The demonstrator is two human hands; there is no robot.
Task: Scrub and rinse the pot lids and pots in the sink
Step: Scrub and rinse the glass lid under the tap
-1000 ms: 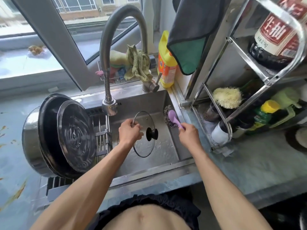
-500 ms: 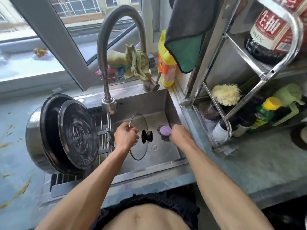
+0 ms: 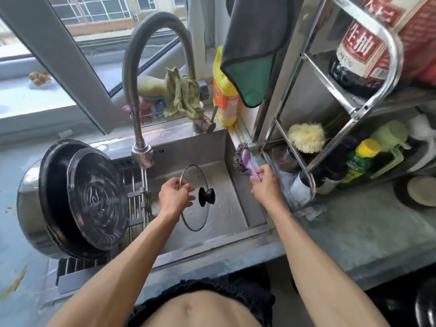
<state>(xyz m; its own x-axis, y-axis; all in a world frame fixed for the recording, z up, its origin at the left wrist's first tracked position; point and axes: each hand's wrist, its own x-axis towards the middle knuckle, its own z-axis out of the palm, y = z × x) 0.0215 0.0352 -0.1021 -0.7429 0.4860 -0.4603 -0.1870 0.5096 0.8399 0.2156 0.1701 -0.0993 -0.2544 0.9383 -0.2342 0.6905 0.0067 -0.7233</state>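
Close to us, our two bare arms reach out over the shiny steel sink [image 3: 238,208]. Our left hand [image 3: 175,198] curls its fingers over the edge of the round glass pot lid with a black knob [image 3: 195,208]. The lid stands on its edge inside the sink, and the knob points to the right. Our right hand [image 3: 266,187] pinches the handle of the purple scrub brush with a steel wool head [image 3: 244,159]. The brush is up by the right edge of the sink, apart from the lid, with its wool head pointing away from us.

On the left, the big silver pot [image 3: 28,208] lies on its side on the metal drying rack [image 3: 139,204]. A dark round lid [image 3: 96,204] leans in its open mouth.

Farther back, the bendy grey tap [image 3: 141,90] hangs over the sink. Behind the tap sit a crumpled green rag [image 3: 181,95] and a yellow soap bottle [image 3: 224,90]. On the right stands a shiny metal shelf [image 3: 335,79]. A grey and green cloth [image 3: 252,55] hangs by it.
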